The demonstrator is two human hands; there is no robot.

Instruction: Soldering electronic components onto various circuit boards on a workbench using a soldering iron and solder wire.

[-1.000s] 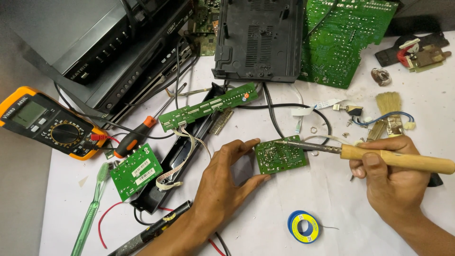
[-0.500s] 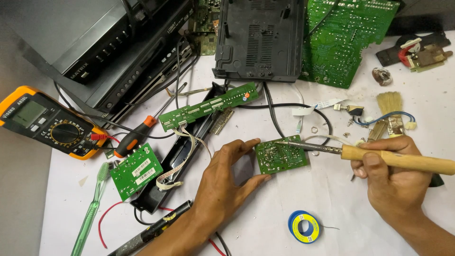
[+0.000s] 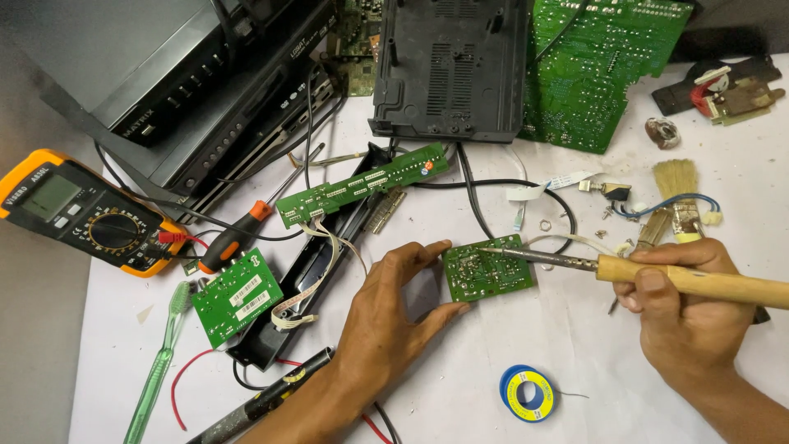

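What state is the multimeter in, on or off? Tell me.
Cannot tell. The multimeter lies face up at the table's left edge; its screen looks blank grey, and the dial's setting is too small to read.

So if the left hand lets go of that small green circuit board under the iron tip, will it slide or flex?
The small green circuit board looks thin, flat and rigid, so it would probably not flex. It seems light, lying on smooth white paper, so the soldering iron could likely nudge it. The left hand braces its edge; the right hand grips the iron.
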